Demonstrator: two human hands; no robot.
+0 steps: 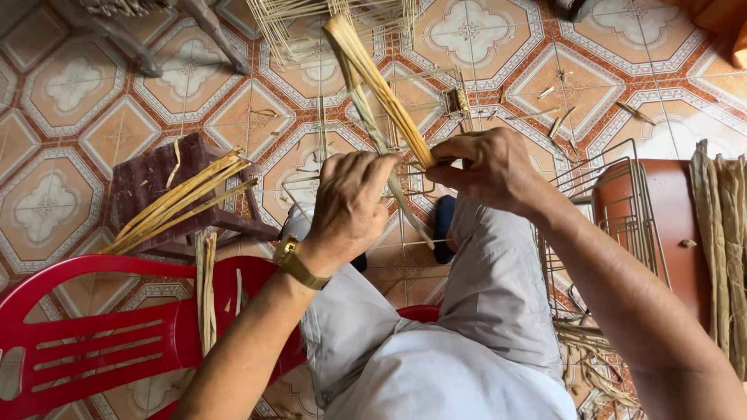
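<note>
- Bundle of flat tan fibre strips (pixel 379 85) sits centre frame, above the knees, fanning up and away from both hands; lower ends pass through a thin wire frame (pixel 405 187) held over the lap.
- Right hand (pixel 489 167): grip closed, pinching the strips at their base where they meet the wire.
- Left hand (pixel 352 204): fingers curled shut around the lower strands and, probably, a wire bar; contact point hidden behind the knuckles. Gold wristwatch (pixel 294 263) on that wrist.
- Handling, my read: strips are light, dry, springy along their length, and likely to split or kink if bent sharply. Best held low, near the wire, flat faces together, not out at the loose tips.
- Containers: wire basket frame (pixel 622 210) on the right, nothing seen in it; another wire frame (pixel 311 27) at top, part woven.
- Loose strips (pixel 183 198) lie across a dark low stool (pixel 152 179); red plastic chair (pixel 101 334) lower left carries a few more.
- Hanging fibre lengths (pixel 720 233) far right; scraps on the patterned tile floor (pixel 93 101).
</note>
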